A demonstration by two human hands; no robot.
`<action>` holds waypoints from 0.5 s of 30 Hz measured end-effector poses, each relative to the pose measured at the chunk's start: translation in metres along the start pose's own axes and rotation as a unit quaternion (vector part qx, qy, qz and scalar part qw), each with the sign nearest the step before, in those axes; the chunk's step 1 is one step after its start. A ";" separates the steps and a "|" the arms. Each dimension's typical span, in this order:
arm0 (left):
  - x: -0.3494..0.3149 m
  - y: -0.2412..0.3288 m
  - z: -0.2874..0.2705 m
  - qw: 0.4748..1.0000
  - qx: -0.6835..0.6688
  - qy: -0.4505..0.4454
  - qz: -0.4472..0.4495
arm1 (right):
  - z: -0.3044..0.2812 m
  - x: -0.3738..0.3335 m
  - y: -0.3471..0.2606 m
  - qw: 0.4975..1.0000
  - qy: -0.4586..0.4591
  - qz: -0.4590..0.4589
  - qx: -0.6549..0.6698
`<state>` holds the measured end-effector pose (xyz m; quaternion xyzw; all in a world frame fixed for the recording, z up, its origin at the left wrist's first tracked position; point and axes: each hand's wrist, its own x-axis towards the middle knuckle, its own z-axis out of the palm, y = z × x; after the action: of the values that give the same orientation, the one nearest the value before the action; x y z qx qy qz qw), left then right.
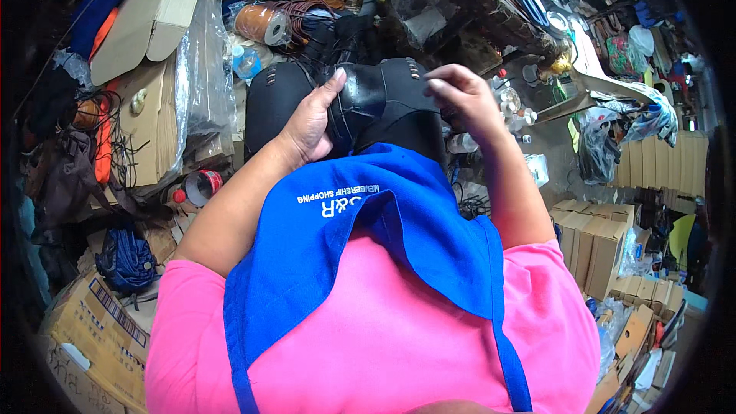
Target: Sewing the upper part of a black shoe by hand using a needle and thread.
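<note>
A glossy black shoe point(362, 92) lies between my knees, its outline partly lost against my black trousers. Wrapped along its left side is my left hand point(313, 119), thumb pointing up and closed on it. To the right, raised above my right thigh and apart from the shoe, my right hand point(465, 98) has its fingers curled in toward the thumb. Whatever those fingers pinch is too small to make out. A blue apron point(307, 207) covers my lap below both hands.
Beyond my left knee sit an orange thread spool point(264, 24) and a blue-capped bottle point(245, 61). Cardboard sheets point(149, 119) lean at left. Clear bottles point(514, 107) stand right of my right hand, near a pale curved frame point(594, 80). Cardboard boxes point(590, 245) are stacked at lower right.
</note>
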<state>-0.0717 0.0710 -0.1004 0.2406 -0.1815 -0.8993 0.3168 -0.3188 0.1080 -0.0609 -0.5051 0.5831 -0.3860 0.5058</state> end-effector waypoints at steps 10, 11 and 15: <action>0.000 0.003 -0.009 0.999 -0.030 0.012 -0.009 | 0.037 0.038 -0.007 0.973 -0.183 -0.090 -0.111; 0.000 0.003 -0.007 0.999 -0.037 0.013 -0.009 | 0.037 0.040 -0.008 0.961 -0.206 -0.112 -0.148; 0.000 0.005 -0.003 0.999 -0.027 0.020 -0.003 | 0.039 0.044 -0.009 0.956 -0.226 -0.102 -0.157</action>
<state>-0.0676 0.0669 -0.1005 0.2506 -0.1499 -0.9000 0.3237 -0.2782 0.0651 -0.0685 -0.7093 0.4523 -0.2152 0.4961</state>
